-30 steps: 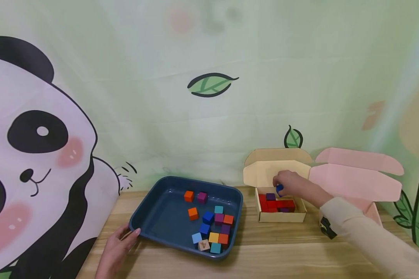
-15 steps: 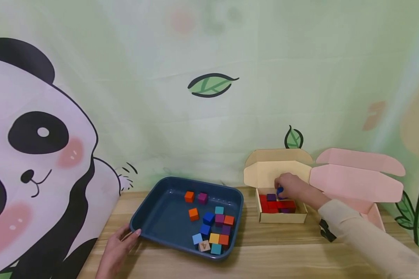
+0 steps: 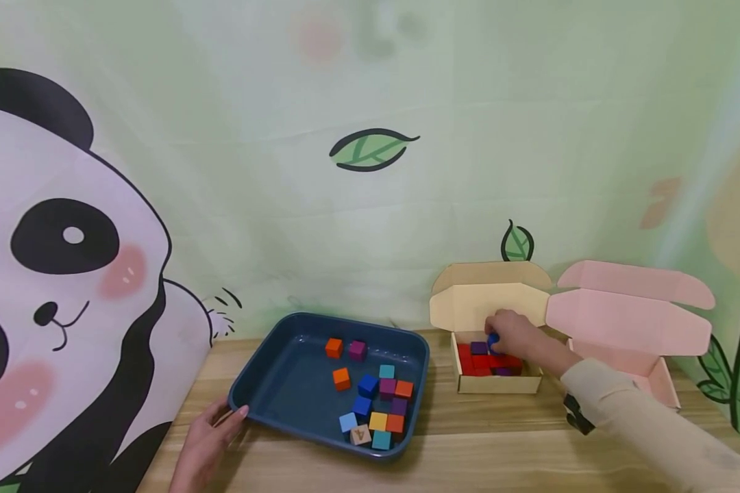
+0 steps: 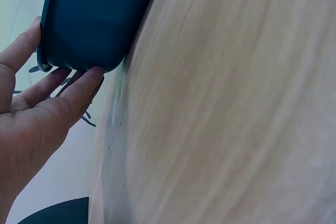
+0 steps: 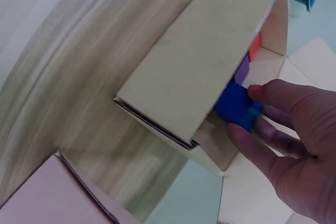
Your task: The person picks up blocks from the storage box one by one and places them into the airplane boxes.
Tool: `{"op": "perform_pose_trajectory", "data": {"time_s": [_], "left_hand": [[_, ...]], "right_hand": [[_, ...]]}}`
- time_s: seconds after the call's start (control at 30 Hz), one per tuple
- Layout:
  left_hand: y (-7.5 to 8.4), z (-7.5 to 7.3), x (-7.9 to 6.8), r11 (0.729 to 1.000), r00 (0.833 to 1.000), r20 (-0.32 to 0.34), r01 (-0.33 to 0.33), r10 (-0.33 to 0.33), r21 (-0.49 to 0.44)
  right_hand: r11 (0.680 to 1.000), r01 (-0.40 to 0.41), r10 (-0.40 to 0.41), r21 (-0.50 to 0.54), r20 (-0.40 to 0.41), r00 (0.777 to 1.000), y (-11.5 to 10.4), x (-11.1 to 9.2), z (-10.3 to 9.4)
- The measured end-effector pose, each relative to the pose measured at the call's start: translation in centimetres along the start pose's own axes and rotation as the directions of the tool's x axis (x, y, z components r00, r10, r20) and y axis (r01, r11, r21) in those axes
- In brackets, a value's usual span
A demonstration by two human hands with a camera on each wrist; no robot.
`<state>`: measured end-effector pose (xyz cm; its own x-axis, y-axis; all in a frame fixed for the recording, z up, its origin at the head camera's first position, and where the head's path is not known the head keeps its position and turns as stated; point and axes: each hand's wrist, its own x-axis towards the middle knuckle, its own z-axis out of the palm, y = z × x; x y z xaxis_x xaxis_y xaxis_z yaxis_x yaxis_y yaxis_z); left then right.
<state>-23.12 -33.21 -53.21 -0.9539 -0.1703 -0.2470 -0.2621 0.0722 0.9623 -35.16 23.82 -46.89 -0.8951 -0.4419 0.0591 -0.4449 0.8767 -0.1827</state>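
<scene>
A blue cube (image 5: 237, 104) sits pinched between the thumb and fingers of my right hand (image 3: 521, 338). That hand is inside the open cream cardboard box (image 3: 497, 385). Red cubes (image 3: 471, 359) and a dark purple cube (image 3: 479, 348) lie in this box, left of the blue one. Fairly straight fingers and thumb of my left hand (image 3: 207, 439) touch the near left corner of the dark blue tray (image 3: 271, 363); in the left wrist view, my fingers (image 4: 86, 83) rest against its outer wall.
Several loose cubes lie in the tray, among them orange (image 3: 342, 378), teal (image 3: 381, 439) and yellow (image 3: 378, 420) ones. A pink box (image 3: 662, 378) with its lid up stands right of the cream box, partly behind my right forearm. A patterned fabric backdrop (image 3: 370, 226) hangs behind the table.
My right hand has lowered slightly into the cream box with the blue cube, which now sits closer to the red and purple cubes. The left hand and tray have stayed put.
</scene>
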Motion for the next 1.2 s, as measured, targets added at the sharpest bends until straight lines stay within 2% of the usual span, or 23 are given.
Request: {"op": "perform_pose_trajectory", "data": {"time_s": [0.4, 0.53, 0.87, 1.07, 1.2], "left_hand": [[-0.1, 0.0, 0.0, 1.0, 1.0, 0.002, 0.0, 0.0, -0.006], [-0.1, 0.0, 0.1, 1.0, 1.0, 0.005, 0.004, -0.004, -0.012], [-0.4, 0.0, 0.1, 1.0, 1.0, -0.002, -0.001, 0.001, -0.013], [-0.3, 0.0, 0.0, 1.0, 1.0, 0.002, -0.007, 0.007, -0.001], [-0.3, -0.1, -0.1, 1.0, 1.0, 0.011, -0.023, 0.023, -0.004]], "right_hand": [[1.0, -0.014, 0.014, -0.008, -0.018, 1.0, -0.8, -0.4, 1.1], [1.0, 0.003, -0.004, -0.009, -0.024, 1.0, -0.5, -0.4, 1.3], [1.0, 0.004, -0.003, 0.026, -0.016, 1.0, -0.7, -0.2, 0.5], [0.992, 0.119, -0.116, 0.036, -0.094, 0.989, -2.4, 0.7, -0.7], [0.982, 0.176, -0.167, 0.071, -0.121, 0.978, -4.5, 1.8, -1.3]]}}
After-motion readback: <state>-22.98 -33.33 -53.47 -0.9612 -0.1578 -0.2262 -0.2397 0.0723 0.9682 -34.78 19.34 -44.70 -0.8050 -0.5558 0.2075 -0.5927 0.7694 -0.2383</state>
